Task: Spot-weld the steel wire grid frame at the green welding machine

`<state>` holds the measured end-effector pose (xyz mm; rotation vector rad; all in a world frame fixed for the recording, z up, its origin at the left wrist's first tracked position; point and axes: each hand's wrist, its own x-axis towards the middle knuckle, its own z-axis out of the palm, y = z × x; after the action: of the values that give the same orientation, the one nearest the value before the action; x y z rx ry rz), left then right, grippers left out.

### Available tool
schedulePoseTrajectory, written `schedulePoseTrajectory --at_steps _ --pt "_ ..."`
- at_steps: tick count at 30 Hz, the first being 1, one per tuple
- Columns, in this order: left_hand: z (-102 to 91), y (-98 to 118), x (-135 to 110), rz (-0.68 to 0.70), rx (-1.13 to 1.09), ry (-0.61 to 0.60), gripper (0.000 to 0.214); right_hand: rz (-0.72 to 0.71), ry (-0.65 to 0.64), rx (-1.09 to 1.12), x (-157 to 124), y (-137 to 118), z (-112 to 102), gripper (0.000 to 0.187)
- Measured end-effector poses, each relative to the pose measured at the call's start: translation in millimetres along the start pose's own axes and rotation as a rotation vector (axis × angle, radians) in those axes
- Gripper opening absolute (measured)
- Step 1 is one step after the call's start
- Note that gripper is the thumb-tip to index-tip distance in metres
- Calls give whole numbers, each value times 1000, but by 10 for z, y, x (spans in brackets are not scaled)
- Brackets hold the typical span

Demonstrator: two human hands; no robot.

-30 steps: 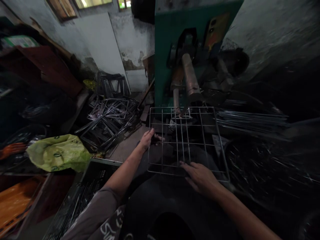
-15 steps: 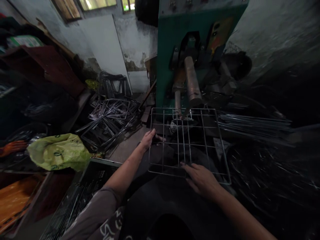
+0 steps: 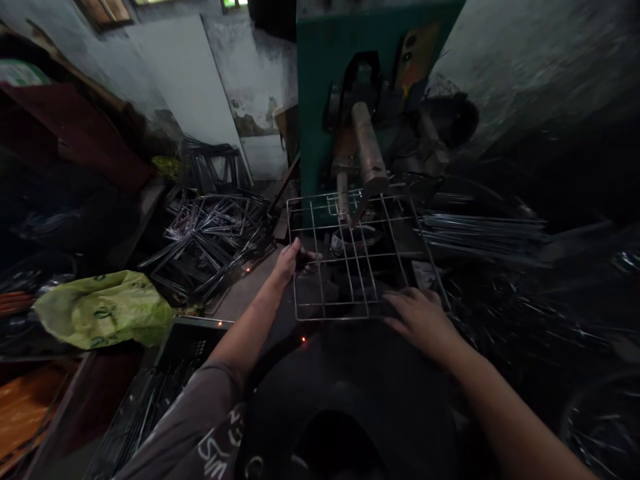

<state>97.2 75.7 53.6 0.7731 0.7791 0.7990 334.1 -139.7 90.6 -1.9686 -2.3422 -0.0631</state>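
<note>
wire grid panel (image 3: 353, 257), bare metal, approx flat, far edge under machine electrode

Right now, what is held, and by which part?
A square metal wire grid: left hand grips its left edge, right hand its near right corner.

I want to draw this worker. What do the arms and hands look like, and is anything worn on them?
Both hands are bare, without gloves: left hand, right hand. Both forearms are bare too. The left upper arm wears a short grey-brown sleeve with white lettering near its hem. No sleeve, watch or ring shows on the right arm.
</note>
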Motion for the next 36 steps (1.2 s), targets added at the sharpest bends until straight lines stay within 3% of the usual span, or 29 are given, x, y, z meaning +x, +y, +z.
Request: schedulePoseTrajectory --at_steps 6,10,23,36 --pt "11 142 416 71 7 55 48 49 -94 69 470 345 -38 27" --pt "9 287 689 60 -13 59 47 77 -67 102 764 480 -102 27" --pt "60 676 1221 33 -71 92 38 45 -34 121 1596 856 -197 26" --pt "51 846 1285 37 -87 87 38 -7 28 113 1720 881 -138 31"
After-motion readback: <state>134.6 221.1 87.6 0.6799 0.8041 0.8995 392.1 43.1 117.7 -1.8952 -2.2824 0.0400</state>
